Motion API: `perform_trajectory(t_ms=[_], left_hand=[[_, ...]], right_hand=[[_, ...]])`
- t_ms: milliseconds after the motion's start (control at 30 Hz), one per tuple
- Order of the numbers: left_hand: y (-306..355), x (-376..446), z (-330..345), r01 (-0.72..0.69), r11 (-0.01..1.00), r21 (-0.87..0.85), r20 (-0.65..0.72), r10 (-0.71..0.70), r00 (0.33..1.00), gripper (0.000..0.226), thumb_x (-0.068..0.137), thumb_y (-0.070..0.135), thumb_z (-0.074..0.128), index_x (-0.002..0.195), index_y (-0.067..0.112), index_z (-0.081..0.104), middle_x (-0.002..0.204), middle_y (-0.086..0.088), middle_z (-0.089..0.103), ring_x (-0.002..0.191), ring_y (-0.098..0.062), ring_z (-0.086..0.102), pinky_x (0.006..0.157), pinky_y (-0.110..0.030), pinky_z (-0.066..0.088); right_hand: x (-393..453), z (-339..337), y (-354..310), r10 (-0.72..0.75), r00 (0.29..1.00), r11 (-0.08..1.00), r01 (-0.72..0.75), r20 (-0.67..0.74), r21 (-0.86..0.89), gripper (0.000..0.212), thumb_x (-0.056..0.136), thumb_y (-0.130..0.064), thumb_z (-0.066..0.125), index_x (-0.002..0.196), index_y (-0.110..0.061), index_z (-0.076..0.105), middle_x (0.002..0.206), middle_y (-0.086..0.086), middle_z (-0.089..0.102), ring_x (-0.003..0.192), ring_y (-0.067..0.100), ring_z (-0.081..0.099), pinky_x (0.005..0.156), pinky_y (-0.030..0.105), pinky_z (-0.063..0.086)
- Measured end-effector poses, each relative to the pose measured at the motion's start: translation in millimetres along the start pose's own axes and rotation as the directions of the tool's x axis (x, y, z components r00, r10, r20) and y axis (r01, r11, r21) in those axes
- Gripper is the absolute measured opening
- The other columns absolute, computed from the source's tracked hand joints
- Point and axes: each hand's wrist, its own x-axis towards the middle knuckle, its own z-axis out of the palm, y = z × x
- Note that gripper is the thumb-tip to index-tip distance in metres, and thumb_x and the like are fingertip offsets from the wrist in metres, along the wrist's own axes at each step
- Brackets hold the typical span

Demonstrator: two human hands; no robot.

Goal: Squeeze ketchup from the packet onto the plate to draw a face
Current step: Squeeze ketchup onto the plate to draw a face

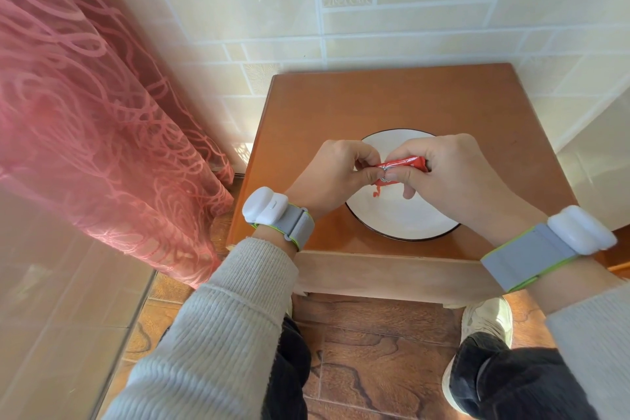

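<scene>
Ketchup [379, 194] has only begun to reach the plate [409, 225]: one small red squiggle lies on the white, just under the hands, a little left of the plate's middle. No eyes, mouth or outline can be read in it, so I judge the face barely started, with nearly all of the drawing left. Part of the plate is hidden by the hands, and whether more ketchup lies there I cannot tell.

The packet [402, 163] is above the plate, held nearly level between both hands. The left hand [332, 177] pinches its left end with curled fingers and thumb; the right hand [446, 174] is curled round its right part, thumb pressing along the front. A bit of red shows below the thumbs, over the squiggle; whether it is the torn mouth of the packet is too small to tell.

The plate is white with a dark rim and sits on a small wooden table [375, 102], nearer the table's front edge than its back. Beyond the plate the table meets a wall [426, 17] of pale cream tiles. Left of the plate, past the table's edge, hangs a pink curtain [85, 95] with a looping pattern. Below the plate, under the table's front edge, is a brown floor [368, 351] with wood-grain markings. Each wrist carries a grey strap with a white block.
</scene>
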Motion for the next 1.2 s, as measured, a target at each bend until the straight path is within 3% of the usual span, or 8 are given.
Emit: perform_trajectory(t_ms=[333, 1200], left_hand=[[8.3, 1.9, 8.6, -0.013, 1.000, 0.000, 0.047, 0.013, 0.999, 0.008, 0.084, 0.013, 0.069, 0.079, 0.007, 0.070, 0.069, 0.003, 0.064, 0.062, 0.001, 0.053, 0.059, -0.006, 0.036], [26.3, 11.3, 27.6, -0.014, 1.000, -0.026, 0.091, 0.017, 0.996, 0.009, 0.085, 0.016, 0.068, 0.080, 0.008, 0.070, 0.068, 0.003, 0.064, 0.056, 0.008, 0.050, 0.054, -0.007, 0.034]], right_hand=[[-12.3, -10.7, 2.5, 0.008, 1.000, 1.000, -0.008, 0.004, -0.016, 0.006, 0.090, -0.021, 0.076, 0.090, -0.026, 0.079, 0.055, -0.005, 0.069, 0.058, 0.000, 0.061, 0.055, 0.006, 0.037], [-27.3, -30.4, 17.0, 0.023, 0.999, 0.997, -0.024, -0.025, -0.070, 0.007, 0.090, -0.020, 0.076, 0.092, -0.025, 0.080, 0.059, -0.007, 0.067, 0.060, 0.006, 0.065, 0.058, 0.005, 0.039]])
